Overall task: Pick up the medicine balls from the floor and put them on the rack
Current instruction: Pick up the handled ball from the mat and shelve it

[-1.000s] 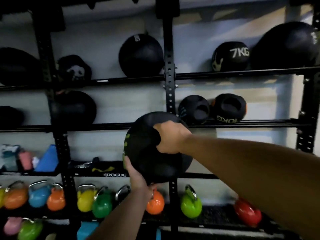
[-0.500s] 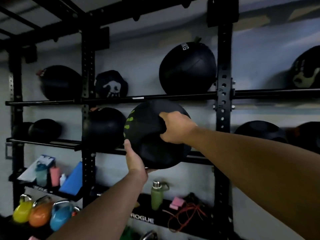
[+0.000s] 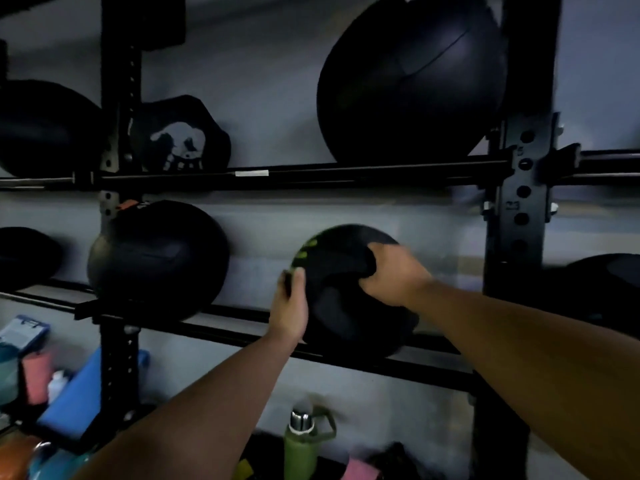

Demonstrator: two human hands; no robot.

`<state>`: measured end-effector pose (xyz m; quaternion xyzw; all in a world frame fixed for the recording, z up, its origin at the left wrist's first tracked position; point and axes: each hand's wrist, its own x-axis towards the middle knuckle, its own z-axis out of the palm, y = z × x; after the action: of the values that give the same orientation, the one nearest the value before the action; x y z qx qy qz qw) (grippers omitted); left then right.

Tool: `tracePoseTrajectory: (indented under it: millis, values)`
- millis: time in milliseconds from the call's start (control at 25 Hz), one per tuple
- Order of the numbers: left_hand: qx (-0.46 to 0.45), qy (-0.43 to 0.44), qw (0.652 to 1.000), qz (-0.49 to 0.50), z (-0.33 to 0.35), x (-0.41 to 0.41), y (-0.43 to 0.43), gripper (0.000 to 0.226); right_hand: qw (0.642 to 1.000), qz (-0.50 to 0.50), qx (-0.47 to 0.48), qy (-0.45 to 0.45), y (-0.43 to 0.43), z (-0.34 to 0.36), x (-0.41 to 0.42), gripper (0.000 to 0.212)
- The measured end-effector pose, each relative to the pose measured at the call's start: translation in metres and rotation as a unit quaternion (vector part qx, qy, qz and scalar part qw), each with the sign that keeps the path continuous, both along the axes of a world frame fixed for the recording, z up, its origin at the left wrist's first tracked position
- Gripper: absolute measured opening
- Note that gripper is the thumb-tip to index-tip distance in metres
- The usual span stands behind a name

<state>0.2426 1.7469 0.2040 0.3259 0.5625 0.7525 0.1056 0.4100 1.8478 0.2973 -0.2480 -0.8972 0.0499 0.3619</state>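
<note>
A black medicine ball with green markings (image 3: pixel 341 299) rests on the middle rails of the black rack (image 3: pixel 346 355), between the two uprights. My left hand (image 3: pixel 290 310) grips its lower left side. My right hand (image 3: pixel 393 273) is closed into a handle recess on its upper right. Both forearms reach in from the bottom of the frame.
Other black balls sit on the rack: a large one (image 3: pixel 412 81) above, one with a skull print (image 3: pixel 180 136), one on the same rails to the left (image 3: pixel 157 259). A right upright (image 3: pixel 519 209) stands close by. A green bottle (image 3: pixel 299 445) and blue pad (image 3: pixel 78 396) lie below.
The ball has moved down and inward from in front of the rack onto the middle rails. My view has closed in on the rack and shifted left.
</note>
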Motion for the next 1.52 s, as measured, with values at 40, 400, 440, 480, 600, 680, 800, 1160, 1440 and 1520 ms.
tracePoseTrajectory:
  millis: [40,400,440,480,600,680,800,1160,1440,1520]
  values:
    - [-0.002,0.053,0.999,0.009,-0.002,-0.008,0.019,0.093,1.000,-0.022,-0.005,0.004,0.025,0.002,-0.009,0.021]
    - [0.018,0.066,0.997,0.020,-0.035,-0.065,0.122,0.102,0.988,-0.125,-0.085,-0.010,0.149,0.008,-0.073,0.033]
    - [0.030,0.051,0.998,0.023,-0.041,-0.073,0.121,0.100,0.989,-0.116,-0.086,0.003,0.146,0.006,-0.079,0.033]
    - [0.025,0.050,0.998,0.022,-0.044,-0.079,0.117,0.100,0.990,-0.112,-0.085,0.018,0.141,0.004,-0.085,0.035]
    - [-0.046,0.116,0.992,0.007,-0.043,-0.085,0.105,0.090,0.988,-0.128,-0.082,0.041,0.129,-0.002,-0.082,0.047]
    - [-0.067,0.132,0.989,-0.025,-0.038,-0.083,0.098,0.067,0.983,-0.172,-0.059,0.032,0.121,-0.008,-0.068,0.056]
    - [-0.098,0.126,0.983,-0.093,-0.019,-0.081,0.072,0.059,0.965,-0.255,0.008,-0.064,0.094,-0.018,-0.050,0.079]
    - [-0.204,0.240,0.933,-0.171,-0.027,-0.091,-0.047,0.069,0.938,-0.312,-0.065,-0.134,-0.039,-0.078,0.050,0.065]
    - [-0.208,0.324,0.898,-0.214,-0.046,-0.049,-0.115,0.034,0.907,-0.383,-0.076,-0.155,-0.157,-0.122,0.154,0.055]
    - [-0.195,0.327,0.900,-0.212,-0.036,-0.034,-0.146,0.039,0.907,-0.393,-0.088,-0.125,-0.187,-0.121,0.176,0.056]
